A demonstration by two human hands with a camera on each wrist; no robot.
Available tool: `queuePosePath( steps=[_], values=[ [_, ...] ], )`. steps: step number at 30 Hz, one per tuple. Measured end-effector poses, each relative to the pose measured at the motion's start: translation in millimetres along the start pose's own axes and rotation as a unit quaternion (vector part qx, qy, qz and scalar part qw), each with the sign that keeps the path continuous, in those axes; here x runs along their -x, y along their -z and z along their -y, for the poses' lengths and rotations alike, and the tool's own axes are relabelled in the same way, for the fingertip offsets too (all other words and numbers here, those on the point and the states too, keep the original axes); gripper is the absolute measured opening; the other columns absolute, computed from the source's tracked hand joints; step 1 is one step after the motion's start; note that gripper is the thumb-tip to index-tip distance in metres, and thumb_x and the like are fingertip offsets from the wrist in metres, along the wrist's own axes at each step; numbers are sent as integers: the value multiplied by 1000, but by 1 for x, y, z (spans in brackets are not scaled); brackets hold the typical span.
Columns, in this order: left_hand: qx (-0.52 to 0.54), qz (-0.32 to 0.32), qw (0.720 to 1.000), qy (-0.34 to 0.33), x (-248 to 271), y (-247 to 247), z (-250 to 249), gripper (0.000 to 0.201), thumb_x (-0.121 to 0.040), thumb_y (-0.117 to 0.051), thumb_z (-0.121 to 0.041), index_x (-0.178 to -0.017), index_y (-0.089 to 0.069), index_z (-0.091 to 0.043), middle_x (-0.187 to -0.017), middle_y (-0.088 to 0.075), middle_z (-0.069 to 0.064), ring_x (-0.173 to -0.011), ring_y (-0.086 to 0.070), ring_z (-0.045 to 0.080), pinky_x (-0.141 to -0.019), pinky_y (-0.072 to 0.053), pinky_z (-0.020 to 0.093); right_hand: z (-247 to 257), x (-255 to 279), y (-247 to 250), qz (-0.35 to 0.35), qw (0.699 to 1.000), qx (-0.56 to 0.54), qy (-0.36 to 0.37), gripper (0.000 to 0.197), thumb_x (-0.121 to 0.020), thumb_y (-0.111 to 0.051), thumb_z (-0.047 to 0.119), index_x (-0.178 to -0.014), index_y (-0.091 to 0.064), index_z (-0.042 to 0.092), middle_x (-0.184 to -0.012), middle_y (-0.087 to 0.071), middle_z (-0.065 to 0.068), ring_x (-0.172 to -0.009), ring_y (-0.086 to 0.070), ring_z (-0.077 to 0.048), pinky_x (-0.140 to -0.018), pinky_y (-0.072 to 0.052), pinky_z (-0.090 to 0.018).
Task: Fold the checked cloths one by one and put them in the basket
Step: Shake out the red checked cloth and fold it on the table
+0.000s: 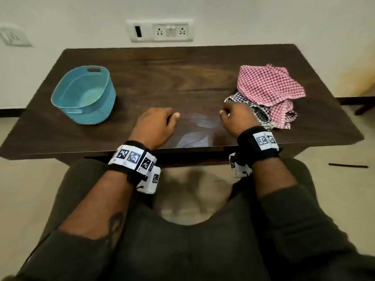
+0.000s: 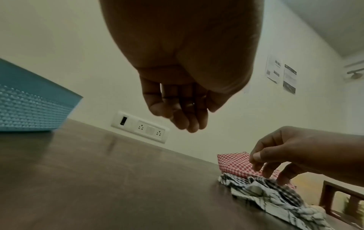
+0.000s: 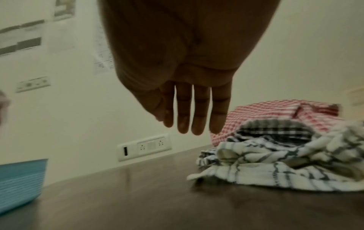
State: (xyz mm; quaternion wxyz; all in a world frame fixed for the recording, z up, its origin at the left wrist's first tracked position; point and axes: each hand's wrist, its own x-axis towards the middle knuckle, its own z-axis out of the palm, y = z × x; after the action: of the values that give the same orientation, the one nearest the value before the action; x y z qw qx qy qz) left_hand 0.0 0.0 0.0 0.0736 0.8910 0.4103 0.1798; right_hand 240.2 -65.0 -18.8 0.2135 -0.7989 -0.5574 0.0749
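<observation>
A crumpled red-and-white checked cloth (image 1: 267,86) lies at the right of the dark wooden table (image 1: 182,74), on top of a black-and-white checked cloth (image 1: 258,113). The blue basket (image 1: 83,94) stands at the left with nothing inside. My right hand (image 1: 233,114) hangs just over the near-left edge of the black-and-white cloth (image 3: 275,163). Its fingers (image 3: 197,118) point straight down and hold nothing; whether they touch the cloth I cannot tell. My left hand (image 1: 162,120) hovers over the middle front of the table, its fingers (image 2: 183,113) loosely curled and holding nothing.
A white socket panel (image 1: 160,31) sits on the wall behind the table. Papers (image 2: 281,76) are stuck to the wall on the right. A wooden furniture frame (image 2: 334,196) stands beyond the table's right end. A thin dark stick (image 1: 348,165) lies on the floor.
</observation>
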Motion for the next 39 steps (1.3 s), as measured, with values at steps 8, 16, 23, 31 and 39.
queuePosePath(
  steps=[8,16,23,31,39],
  values=[
    [12,50,997,-53,-42,-22,-2,38,-99,-44,-39,-66,-45,-20,-61,-46,-6,-65,-52,26,-58,-37,33,-81,-42,24,-100,975,22,-199,43,-81,-55,8,-124,-60,5,-126,-56,-21,-120,-49,-42,-100,-46,-48],
    [40,70,996,-28,-59,-53,12,39,-99,-44,-41,-63,-39,-25,-61,-44,-10,-62,-49,19,-59,-32,31,-100,-61,23,-177,973,28,-147,23,-87,-50,15,-93,-70,4,-95,-68,-19,-96,-61,-38,-81,-49,-40],
    [151,-6,988,-16,-61,-37,13,14,-98,-50,-37,-99,-60,-28,-94,-60,-12,-86,-59,11,-74,-48,30,9,-64,92,-340,903,-230,128,18,-97,-55,17,-109,-68,11,-100,-70,2,-89,-67,-6,-81,-57,-30],
    [370,-124,921,-7,-55,0,4,60,-91,-66,-39,-143,-40,-23,-130,-54,-10,-98,-61,7,-78,-54,21,116,-50,71,-162,929,-298,149,18,-87,-72,30,-104,-67,26,-86,-69,14,-79,-66,1,-69,-60,-28],
    [384,-201,901,2,-44,25,23,16,-101,-54,-28,-97,-63,-15,-77,-66,-5,-64,-65,13,-55,-54,35,143,-44,49,-24,944,-300,136,23,-90,-68,17,-110,-66,26,-100,-70,10,-94,-66,-1,-81,-59,-33]
  ],
)
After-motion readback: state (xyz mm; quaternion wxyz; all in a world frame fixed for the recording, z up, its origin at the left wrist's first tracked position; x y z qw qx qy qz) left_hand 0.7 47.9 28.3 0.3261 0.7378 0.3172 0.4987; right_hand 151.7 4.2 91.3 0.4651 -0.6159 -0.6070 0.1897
